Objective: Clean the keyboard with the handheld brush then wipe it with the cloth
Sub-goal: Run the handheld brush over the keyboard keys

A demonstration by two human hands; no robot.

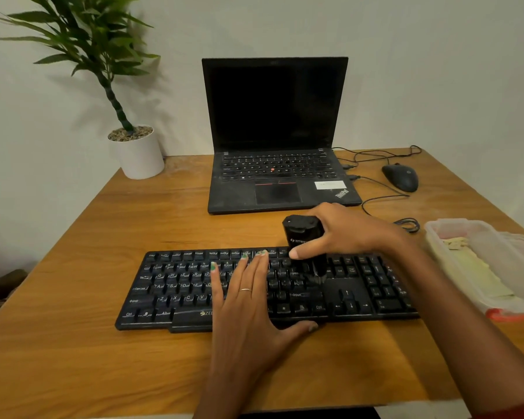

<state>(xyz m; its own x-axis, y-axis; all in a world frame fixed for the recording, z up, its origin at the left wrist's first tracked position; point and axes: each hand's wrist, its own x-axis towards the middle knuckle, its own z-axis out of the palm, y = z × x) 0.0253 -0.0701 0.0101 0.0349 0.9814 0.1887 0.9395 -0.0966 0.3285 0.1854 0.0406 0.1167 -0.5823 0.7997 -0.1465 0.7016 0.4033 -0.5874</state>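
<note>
Now left hand (248,300) lies flat on keyboard (176,290); right hand (345,231) grips brush (304,237) above keys.

I have 1 view only, from the camera worn on the person's head, so nothing overlaps with another. It looks forward and steeply down across the wooden desk (73,343) toward the white wall (436,71). The keyboard (176,294) sits near, in the lower middle; the laptop (273,116) is farther back. Wide-angle bending curves the desk edges, and both forearms enter from the bottom.
</note>
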